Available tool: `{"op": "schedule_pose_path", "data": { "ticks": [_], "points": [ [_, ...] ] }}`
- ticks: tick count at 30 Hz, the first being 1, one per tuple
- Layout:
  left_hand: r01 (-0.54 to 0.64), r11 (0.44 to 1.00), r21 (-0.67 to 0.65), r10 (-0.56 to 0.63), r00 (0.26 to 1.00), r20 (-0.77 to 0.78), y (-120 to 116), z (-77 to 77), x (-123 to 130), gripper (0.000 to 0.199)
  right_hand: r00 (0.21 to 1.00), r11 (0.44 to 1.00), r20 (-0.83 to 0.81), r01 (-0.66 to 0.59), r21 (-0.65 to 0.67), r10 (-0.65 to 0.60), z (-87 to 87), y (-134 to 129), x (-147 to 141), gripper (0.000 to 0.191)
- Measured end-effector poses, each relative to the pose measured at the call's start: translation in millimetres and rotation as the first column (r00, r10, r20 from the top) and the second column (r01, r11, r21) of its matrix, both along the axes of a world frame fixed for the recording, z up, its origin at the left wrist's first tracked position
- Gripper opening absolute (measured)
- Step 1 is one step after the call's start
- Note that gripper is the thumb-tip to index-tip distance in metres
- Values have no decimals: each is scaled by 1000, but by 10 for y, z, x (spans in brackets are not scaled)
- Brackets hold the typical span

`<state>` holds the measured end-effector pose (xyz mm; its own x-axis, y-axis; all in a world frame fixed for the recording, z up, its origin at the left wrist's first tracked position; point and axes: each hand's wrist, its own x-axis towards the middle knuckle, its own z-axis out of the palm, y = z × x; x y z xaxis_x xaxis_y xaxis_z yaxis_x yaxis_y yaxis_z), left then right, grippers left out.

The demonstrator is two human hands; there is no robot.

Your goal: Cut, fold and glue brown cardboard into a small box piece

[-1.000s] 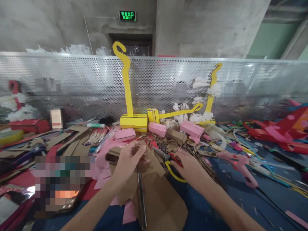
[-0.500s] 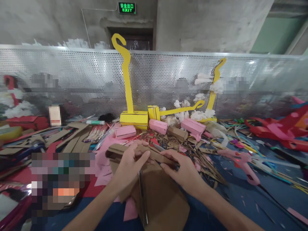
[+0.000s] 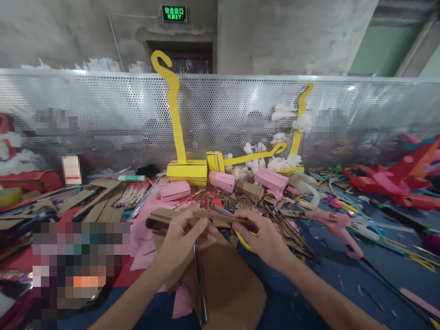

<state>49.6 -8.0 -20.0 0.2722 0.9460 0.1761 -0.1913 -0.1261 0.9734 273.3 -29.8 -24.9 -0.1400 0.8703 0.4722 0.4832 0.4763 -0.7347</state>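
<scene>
Evidently, my left hand (image 3: 185, 230) and right hand (image 3: 266, 236) pinch opposite ends of the narrow brown cardboard strip (image 3: 216, 216), presumably to steady it

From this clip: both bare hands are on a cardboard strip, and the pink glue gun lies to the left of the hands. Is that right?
Not quite: the pink glue gun lies to the right of the hands, as the head view shows. The left hand and right hand are both on a cardboard strip.
</scene>
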Motion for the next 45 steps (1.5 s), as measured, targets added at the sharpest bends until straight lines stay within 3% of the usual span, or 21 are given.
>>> {"op": "schedule_pose_path", "data": {
  "ticks": [3,6,10,12,16,19,26,31,35,41,43,45],
  "points": [
    [104,975,-197,-74,985,155,-1,71,-24,56,999,993,19,-31,115,29,-5,27,50,16],
    [221,915,-337,-207,975,75,-25,135,-54,56,996,976,39,-85,202,79,4,17,54,22],
    [332,897,-290,-376,920,-110,-75,134,-62,47,995,968,61,-89,234,77,12,10,25,25],
    [360,904,-230,-398,905,-151,-88,88,-49,40,996,977,92,-24,212,4,21,29,54,28],
    [239,965,-106,-256,946,-199,-101,-6,-13,32,916,973,327,225,61,-232,15,88,249,29],
    [129,991,-46,-136,965,-223,-105,-18,3,32,870,967,443,253,-28,-215,-68,129,382,16],
    [58,998,39,-47,973,-224,-55,-66,17,32,823,944,527,312,-106,-213,-256,210,302,25],
    [-5,996,93,19,988,-152,-19,-55,12,30,850,923,436,371,-98,-295,-149,197,353,25],
    [-8,989,149,30,988,-151,28,-7,-13,28,903,921,259,377,-96,-343,-42,218,396,18],
    [-35,997,62,37,999,-39,58,-18,-6,33,987,980,-9,160,-118,-163,38,117,151,36],
    [-37,998,43,37,999,2,56,-10,-11,34,989,989,-132,44,-144,-63,16,55,58,38],
    [-55,998,19,54,998,34,54,6,-23,33,984,988,-176,6,-153,-33,-14,28,24,45]
  ]
}}
